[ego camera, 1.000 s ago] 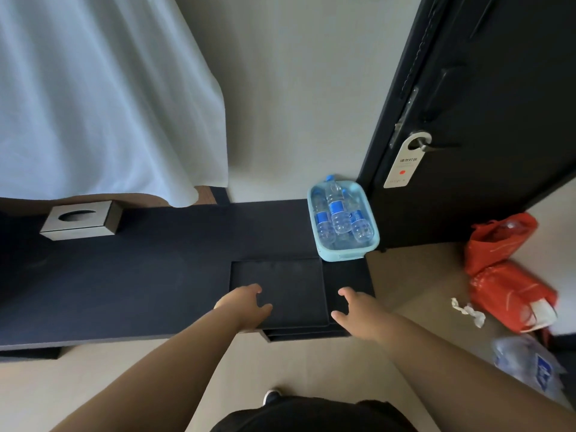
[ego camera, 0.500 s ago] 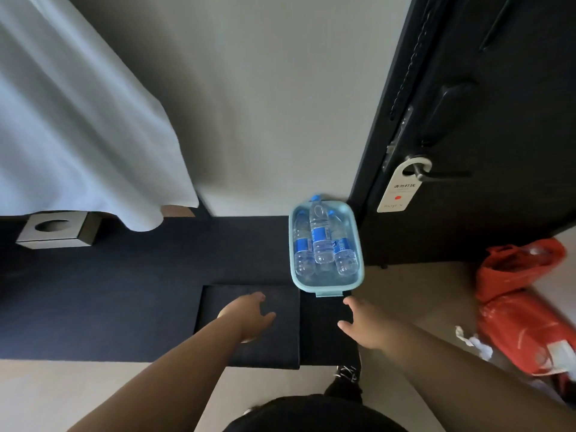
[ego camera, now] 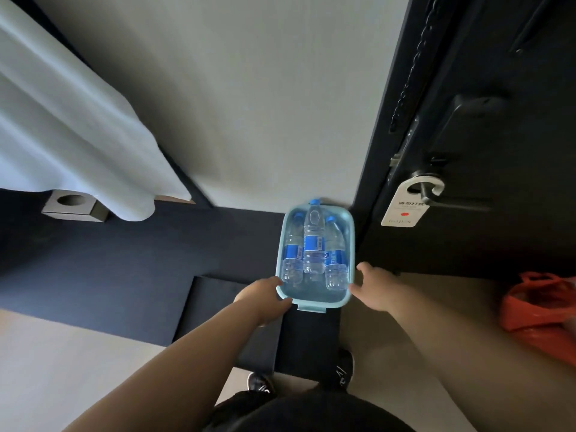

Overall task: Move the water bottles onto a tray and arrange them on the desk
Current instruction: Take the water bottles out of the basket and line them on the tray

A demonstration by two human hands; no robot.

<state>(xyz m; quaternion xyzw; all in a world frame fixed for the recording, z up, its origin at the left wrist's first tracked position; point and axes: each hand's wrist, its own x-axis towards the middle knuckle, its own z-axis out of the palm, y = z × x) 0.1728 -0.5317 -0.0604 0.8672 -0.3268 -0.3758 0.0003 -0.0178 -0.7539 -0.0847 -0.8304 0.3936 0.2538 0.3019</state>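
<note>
Hands flank the near end of the light-blue tub [ego camera: 351, 244]. Your left hand [ego camera: 261, 299] lies against its near left corner; grip cannot be determined. Your right hand [ego camera: 372, 288] is spread wide just beside the near right corner. The tub sits at the desk [ego camera: 124, 260] far right corner, with three water bottles [ego camera: 313, 244] lying inside, one stacked on top. Seat both hands on the rim and lift level, since the top bottle looks liable to roll. A dark tray [ego camera: 212, 310] lies at the front edge.
</note>
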